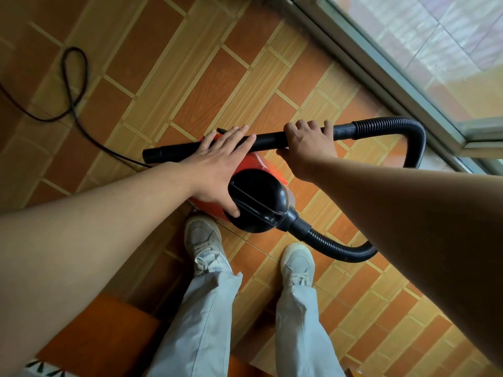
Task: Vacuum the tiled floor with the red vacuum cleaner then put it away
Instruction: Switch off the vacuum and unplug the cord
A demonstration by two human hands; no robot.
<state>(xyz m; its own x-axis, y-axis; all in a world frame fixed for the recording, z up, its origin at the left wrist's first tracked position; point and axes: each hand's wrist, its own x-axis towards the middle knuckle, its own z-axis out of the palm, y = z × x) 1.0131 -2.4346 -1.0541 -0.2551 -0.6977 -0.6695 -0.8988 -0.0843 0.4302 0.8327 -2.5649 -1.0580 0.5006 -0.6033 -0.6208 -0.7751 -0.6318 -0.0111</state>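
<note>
The red vacuum cleaner [250, 165] with a black front cap stands on the orange and tan tiled floor [190, 77], just ahead of my feet. A black rigid tube [268, 140] lies level above it, and my right hand [307, 148] grips that tube near the hose end. My left hand [217, 164] lies flat with straight fingers over the tube and the vacuum body, its thumb against the black cap. A black ribbed hose [392, 126] loops from the tube round to the cap's socket.
The black power cord [73, 85] trails in a loop across the floor at left. A sliding glass door with a metal frame [381, 77] runs along the right. My white shoes [202, 240] stand close behind the vacuum. An orange box sits at lower left.
</note>
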